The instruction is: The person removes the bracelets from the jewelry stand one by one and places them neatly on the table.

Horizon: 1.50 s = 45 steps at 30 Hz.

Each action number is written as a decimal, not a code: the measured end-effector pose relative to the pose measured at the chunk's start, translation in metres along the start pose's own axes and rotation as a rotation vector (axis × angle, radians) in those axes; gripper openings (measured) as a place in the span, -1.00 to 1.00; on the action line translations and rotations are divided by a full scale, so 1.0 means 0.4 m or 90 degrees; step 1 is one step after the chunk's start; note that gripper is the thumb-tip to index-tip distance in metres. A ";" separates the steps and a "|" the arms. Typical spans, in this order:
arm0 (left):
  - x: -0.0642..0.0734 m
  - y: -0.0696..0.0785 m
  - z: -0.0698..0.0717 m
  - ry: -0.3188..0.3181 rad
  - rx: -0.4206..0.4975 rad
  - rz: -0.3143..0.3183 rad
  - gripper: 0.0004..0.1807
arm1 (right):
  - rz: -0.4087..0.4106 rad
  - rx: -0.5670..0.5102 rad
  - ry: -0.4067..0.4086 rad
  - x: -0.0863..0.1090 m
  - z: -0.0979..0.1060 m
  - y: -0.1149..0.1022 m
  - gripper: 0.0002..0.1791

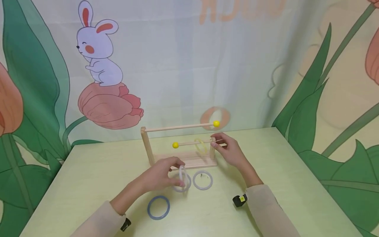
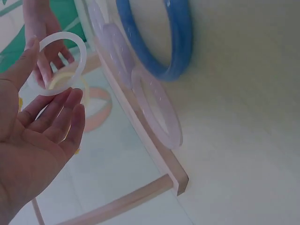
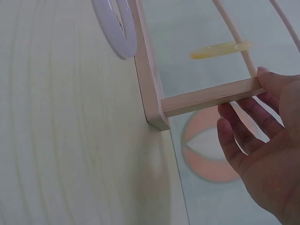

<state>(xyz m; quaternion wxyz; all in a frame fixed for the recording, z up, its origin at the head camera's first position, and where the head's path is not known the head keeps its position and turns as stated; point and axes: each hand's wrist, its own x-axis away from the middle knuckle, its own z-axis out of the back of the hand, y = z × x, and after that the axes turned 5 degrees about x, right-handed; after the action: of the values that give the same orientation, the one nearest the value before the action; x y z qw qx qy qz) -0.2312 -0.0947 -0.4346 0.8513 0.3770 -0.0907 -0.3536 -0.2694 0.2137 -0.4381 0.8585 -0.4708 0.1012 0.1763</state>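
My left hand (image 1: 161, 174) pinches a translucent white bangle (image 2: 83, 58) between thumb and fingers, upright in front of the wooden stand (image 1: 183, 161). My right hand (image 1: 232, 151) holds the top of the stand's short right post (image 3: 211, 97), thumb at the end where the lower rod joins. A yellow bangle (image 1: 201, 146) hangs on that lower rod, which ends in a yellow ball (image 1: 175, 145). Below my left hand a pale lavender bangle lies on the table, partly covered by the held one. Another lavender bangle (image 1: 202, 189) lies to its right.
A blue bangle (image 1: 159, 218) lies on the table (image 1: 97, 177) nearer the front. The stand's taller left post (image 1: 147, 146) carries an upper rod tipped with a yellow ball (image 1: 216, 123). Behind the table hangs a printed curtain (image 1: 177, 65) with a rabbit and flowers.
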 end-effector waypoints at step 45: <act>0.123 -0.020 -0.100 -0.058 -0.223 -0.022 -0.23 | -0.003 0.000 -0.003 0.002 0.000 -0.011 -0.67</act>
<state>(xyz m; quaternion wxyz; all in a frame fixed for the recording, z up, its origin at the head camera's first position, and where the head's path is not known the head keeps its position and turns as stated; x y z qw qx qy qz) -0.1825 -0.1082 -0.4735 0.8926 0.2077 -0.0597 -0.3957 -0.2670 0.2115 -0.4349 0.8592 -0.4706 0.0982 0.1754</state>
